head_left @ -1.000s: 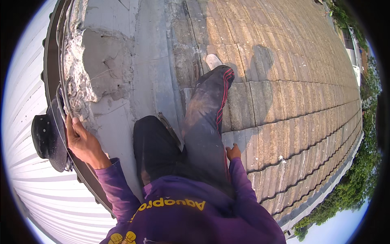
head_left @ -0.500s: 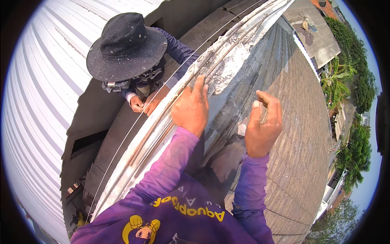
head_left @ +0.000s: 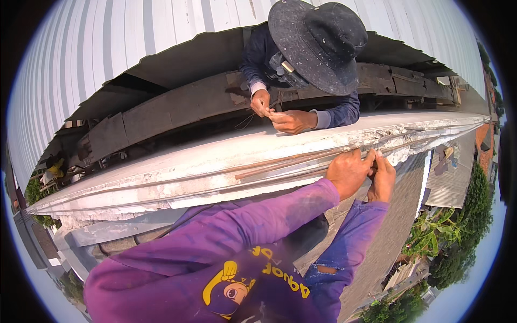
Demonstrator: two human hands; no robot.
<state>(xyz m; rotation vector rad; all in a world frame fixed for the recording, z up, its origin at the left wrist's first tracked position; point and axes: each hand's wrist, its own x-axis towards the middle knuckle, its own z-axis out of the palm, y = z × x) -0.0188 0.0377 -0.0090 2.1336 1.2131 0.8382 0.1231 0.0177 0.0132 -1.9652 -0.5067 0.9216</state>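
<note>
Thin steel rods (head_left: 280, 164) run lengthwise along the near side of a rough white concrete wall (head_left: 183, 156). My left hand (head_left: 349, 171) rests against these rods right of centre, its fingers bent and closed. Close beside it is my right hand (head_left: 381, 180), with thumb and fingers pinched together at the rods. The fingertips of both hands meet, and whatever is between them is too small or hidden to make out. Across the wall, a co-worker's two hands (head_left: 280, 114) are brought together over its top, with a thin wire loop (head_left: 245, 121) beside them.
A co-worker in a dark brimmed hat (head_left: 323, 46) leans in from beyond the wall. Behind are dark boards (head_left: 177, 107) under a white corrugated metal roof (head_left: 124, 37). Below my arms slopes a grey-brown roof (head_left: 371, 242); trees (head_left: 458, 242) and another roof (head_left: 449, 172) lie lower right.
My view has turned, so the wall now runs across the picture. My right hand, earlier apart above the roof with fingers curled, has come to the rods and meets my left.
</note>
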